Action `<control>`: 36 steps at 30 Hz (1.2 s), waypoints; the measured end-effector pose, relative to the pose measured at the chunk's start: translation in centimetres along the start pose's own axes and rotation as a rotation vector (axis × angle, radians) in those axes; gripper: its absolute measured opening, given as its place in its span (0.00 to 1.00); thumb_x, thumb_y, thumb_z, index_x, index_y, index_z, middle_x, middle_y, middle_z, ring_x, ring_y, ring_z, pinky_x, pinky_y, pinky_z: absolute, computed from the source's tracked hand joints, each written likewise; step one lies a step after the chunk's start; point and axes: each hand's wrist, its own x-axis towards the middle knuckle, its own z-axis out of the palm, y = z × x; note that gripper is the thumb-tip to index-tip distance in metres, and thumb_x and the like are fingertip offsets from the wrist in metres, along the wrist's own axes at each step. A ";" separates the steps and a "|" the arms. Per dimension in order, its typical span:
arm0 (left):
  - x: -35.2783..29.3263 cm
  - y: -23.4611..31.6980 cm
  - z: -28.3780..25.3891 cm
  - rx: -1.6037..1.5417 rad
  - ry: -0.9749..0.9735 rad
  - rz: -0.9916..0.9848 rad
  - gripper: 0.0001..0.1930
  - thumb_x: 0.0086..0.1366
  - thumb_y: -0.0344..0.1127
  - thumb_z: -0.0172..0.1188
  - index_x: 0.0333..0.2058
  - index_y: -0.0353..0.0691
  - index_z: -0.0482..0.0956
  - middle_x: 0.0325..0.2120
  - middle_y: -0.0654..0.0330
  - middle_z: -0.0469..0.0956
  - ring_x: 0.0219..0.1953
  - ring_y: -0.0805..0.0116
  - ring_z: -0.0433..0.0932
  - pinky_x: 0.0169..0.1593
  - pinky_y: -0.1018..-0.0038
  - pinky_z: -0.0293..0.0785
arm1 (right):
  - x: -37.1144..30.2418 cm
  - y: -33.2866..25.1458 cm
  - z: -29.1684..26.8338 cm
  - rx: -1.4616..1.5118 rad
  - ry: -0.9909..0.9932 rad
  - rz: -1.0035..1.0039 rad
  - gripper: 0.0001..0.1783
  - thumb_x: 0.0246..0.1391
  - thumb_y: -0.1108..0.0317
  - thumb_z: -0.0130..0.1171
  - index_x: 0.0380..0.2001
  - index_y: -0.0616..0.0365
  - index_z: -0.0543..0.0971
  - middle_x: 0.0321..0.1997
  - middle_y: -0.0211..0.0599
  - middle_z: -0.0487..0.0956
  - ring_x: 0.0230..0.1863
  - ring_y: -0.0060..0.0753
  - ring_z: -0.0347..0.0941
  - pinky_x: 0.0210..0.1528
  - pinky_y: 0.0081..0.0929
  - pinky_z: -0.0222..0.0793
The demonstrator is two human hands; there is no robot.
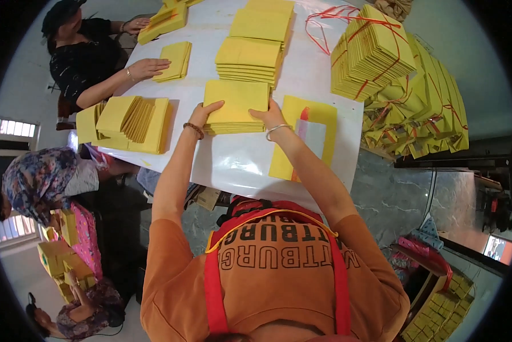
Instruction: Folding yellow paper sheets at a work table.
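Note:
A stack of yellow folded paper (236, 97) lies on the white-covered table (227, 168) in front of me. My left hand (203, 114) grips its left side, thumb on top. Its right side is held by my right hand (272, 118), also with the thumb on the top sheet. Both hands' other fingers are mostly hidden behind the stack's edges. Just beyond it stand further stacks of yellow paper (249, 54) in a row. Beside my right forearm lies a flat yellow sheet (290, 114) with a whitish piece (311, 137) and a red-orange item on it.
A tall bundle (370, 51) tied with red string stands at the far right, next to more tied bundles (432, 97). Fanned yellow paper (133, 122) sits at the left. A co-worker's hand (149, 69) rests by a small stack (176, 60). Other people sit at left.

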 end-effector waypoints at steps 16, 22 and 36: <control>-4.5 -6.7 -6.3 0.690 -0.122 0.497 0.63 0.36 0.29 0.74 0.63 0.40 0.33 0.59 0.55 0.54 0.60 0.66 0.52 0.62 0.74 0.49 | -2.9 -0.4 -2.0 -0.925 -0.501 -0.467 0.61 0.22 0.55 0.74 0.60 0.58 0.51 0.62 0.52 0.53 0.65 0.47 0.46 0.65 0.36 0.41; -4.7 -6.7 -5.5 0.612 -0.068 0.349 0.53 0.34 0.32 0.74 0.59 0.40 0.50 0.55 0.53 0.58 0.59 0.65 0.56 0.61 0.70 0.53 | -2.3 -0.3 -1.8 -0.851 -0.484 -0.399 0.55 0.24 0.57 0.74 0.57 0.58 0.57 0.60 0.48 0.56 0.63 0.44 0.48 0.64 0.34 0.42; -4.8 -5.7 -4.4 0.874 0.072 0.434 0.49 0.38 0.34 0.71 0.57 0.40 0.49 0.51 0.53 0.65 0.53 0.59 0.64 0.57 0.67 0.59 | -2.1 -0.1 -0.5 -0.400 -0.462 -0.055 0.48 0.30 0.68 0.73 0.55 0.61 0.56 0.49 0.37 0.67 0.52 0.33 0.63 0.54 0.28 0.60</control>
